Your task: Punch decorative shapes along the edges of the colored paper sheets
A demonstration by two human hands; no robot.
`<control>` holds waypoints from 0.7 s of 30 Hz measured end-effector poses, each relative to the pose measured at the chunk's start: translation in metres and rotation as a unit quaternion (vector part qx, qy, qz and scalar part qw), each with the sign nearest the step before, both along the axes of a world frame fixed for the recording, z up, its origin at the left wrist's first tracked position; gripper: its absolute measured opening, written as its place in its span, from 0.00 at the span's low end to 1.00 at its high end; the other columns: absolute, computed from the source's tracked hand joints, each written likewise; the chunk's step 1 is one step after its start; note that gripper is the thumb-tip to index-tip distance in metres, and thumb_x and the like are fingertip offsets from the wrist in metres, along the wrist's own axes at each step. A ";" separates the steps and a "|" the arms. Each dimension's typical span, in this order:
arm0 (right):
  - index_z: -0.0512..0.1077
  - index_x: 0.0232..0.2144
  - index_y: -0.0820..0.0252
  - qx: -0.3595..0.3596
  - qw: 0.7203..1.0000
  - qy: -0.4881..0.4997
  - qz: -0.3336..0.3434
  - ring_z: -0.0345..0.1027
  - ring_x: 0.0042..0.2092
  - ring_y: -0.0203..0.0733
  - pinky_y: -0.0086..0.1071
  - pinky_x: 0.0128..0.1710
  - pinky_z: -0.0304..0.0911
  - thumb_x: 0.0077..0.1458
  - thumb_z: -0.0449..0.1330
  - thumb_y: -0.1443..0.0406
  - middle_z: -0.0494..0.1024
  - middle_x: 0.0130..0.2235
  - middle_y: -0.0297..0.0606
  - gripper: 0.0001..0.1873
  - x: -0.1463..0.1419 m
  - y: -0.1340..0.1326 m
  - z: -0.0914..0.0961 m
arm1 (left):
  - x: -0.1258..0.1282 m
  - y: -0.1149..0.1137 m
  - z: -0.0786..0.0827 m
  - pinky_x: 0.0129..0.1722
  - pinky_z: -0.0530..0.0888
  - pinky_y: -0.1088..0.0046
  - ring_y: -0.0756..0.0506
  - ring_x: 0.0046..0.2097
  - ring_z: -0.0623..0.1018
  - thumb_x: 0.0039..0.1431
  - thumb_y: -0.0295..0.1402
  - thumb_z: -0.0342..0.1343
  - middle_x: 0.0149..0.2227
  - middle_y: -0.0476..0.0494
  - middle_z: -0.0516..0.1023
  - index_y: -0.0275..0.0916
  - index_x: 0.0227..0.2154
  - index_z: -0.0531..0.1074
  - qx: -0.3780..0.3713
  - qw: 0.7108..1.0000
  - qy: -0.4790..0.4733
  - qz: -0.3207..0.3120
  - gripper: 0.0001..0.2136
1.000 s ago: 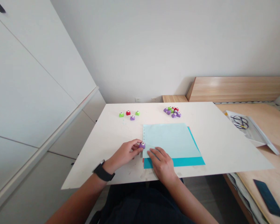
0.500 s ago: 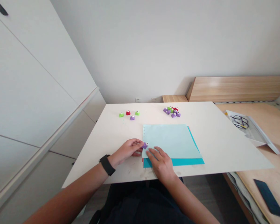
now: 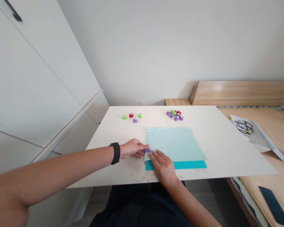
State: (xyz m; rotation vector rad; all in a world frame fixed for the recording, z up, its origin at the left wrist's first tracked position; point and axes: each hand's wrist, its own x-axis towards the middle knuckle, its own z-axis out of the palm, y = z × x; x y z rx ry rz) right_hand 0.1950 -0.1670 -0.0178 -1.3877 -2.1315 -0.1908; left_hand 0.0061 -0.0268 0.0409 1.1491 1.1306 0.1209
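Left hand (image 3: 133, 148) pinches a purple one-eyed figurine (image 3: 147, 149) between thumb and fingers, near the front left corner of the pale blue sheet (image 3: 174, 142). Right hand (image 3: 164, 167), fingers extended and gripping nothing, rests on that sheet. I see a turquoise sheet (image 3: 191, 164) beneath. Farther out, I locate four separate figurines (image 3: 135, 120) and a multicoloured figurine cluster (image 3: 175, 113) on the white table (image 3: 229, 145).

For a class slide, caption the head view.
Left hand holds purple one-eyed piece at edge of pale sheet; right hand touches it.

No readable text or labels.
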 end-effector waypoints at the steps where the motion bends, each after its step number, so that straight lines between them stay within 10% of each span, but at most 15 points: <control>1: 0.70 0.59 0.61 0.002 1.000 0.003 0.000 0.66 0.60 0.51 0.43 0.55 0.69 0.61 0.54 0.76 0.74 0.59 0.43 0.25 0.000 0.000 0.000 | 0.000 0.001 0.001 0.40 0.79 0.64 0.38 0.42 0.83 0.40 0.54 0.71 0.37 0.34 0.84 0.34 0.34 0.80 -0.001 1.000 0.009 -0.010 0.27; 21: 0.72 0.57 0.61 -0.004 1.000 -0.002 0.009 0.67 0.59 0.52 0.43 0.55 0.69 0.61 0.57 0.74 0.75 0.57 0.44 0.22 -0.003 0.000 0.000 | 0.027 -0.001 0.025 0.35 0.78 0.65 0.42 0.34 0.79 0.33 0.50 0.73 0.27 0.40 0.79 0.33 0.25 0.77 0.009 0.995 0.095 -0.042 0.24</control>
